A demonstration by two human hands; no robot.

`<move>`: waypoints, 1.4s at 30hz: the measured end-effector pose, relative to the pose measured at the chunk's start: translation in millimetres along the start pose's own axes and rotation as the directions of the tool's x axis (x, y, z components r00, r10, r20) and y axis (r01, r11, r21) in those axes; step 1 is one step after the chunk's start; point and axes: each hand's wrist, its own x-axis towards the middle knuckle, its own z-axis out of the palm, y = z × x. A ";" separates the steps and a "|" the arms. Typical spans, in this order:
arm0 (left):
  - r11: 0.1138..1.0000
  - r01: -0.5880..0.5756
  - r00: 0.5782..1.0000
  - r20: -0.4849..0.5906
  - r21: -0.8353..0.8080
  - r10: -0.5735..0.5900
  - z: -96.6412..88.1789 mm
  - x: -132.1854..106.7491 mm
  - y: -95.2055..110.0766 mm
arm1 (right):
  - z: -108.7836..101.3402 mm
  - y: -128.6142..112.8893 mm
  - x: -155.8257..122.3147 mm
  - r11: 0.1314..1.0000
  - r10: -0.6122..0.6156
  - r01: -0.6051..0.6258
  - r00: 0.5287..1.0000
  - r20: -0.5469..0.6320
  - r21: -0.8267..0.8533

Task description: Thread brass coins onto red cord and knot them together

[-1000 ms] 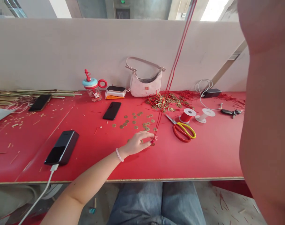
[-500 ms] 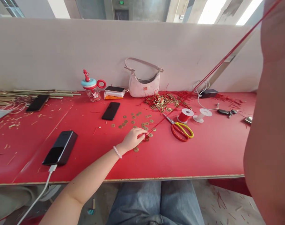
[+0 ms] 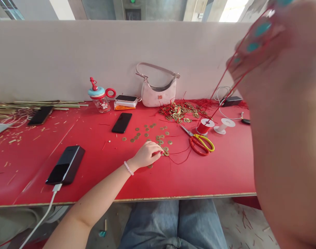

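Note:
My left hand (image 3: 147, 154) rests low over the table with thumb and fingers pinched on red cord, beside brass-coloured coins (image 3: 161, 142) with holes. Slack cord (image 3: 180, 160) curves right from its fingertips. My right hand (image 3: 267, 48), large and blurred at upper right, has its fingers curled around red cord (image 3: 225, 74). Two strands slant from it down to the table. Below them stand a spool of red cord (image 3: 203, 129) and a white spool (image 3: 222, 128). Scissors (image 3: 201, 145) with red and yellow handles lie just in front.
Behind is a pile of corded coins (image 3: 182, 112) beside a pink handbag (image 3: 159, 96). A cup (image 3: 102, 102) and a phone (image 3: 122, 122) are left of centre. A black power bank (image 3: 66, 164) with a white cable lies nearer. Thin sticks (image 3: 59, 103) lie at far left.
My right hand has come lower and into view, with cord around its fingers. The cord by my left hand has gone from taut to slack. My left hand stays almost in place.

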 end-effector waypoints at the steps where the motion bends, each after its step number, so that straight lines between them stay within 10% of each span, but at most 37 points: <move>1: 0.999 0.027 0.999 -0.026 -0.040 -0.028 -0.1 -0.3 -0.1 | 5.8 1.4 -2.1 0.989 0.044 -0.026 0.991 -0.127 0.143; 11: 0.752 0.199 0.906 -0.175 -0.629 -0.386 -2.6 2.8 4.0 | 64.9 115.2 -70.9 0.826 0.483 -0.540 0.825 0.294 0.160; 21: 0.829 0.312 0.889 -0.165 -0.464 -0.427 7.8 1.6 -8.1 | 92.4 164.5 -102.3 0.802 0.490 -0.594 0.717 0.495 0.066; 32: 0.704 0.379 0.792 -0.183 -0.601 -0.582 1.8 3.7 -12.9 | 89.2 194.8 -116.7 0.703 0.548 -0.639 0.767 0.335 0.312; 37: 0.515 0.414 0.813 0.050 -0.751 -0.580 -0.2 4.0 -11.2 | 87.1 201.8 -117.1 0.635 0.652 -0.681 0.726 0.220 0.365; 42: 0.519 0.516 0.811 0.195 -0.681 -0.551 0.0 2.5 -5.3 | 88.5 203.9 -118.4 0.816 0.573 -0.578 0.813 0.106 0.014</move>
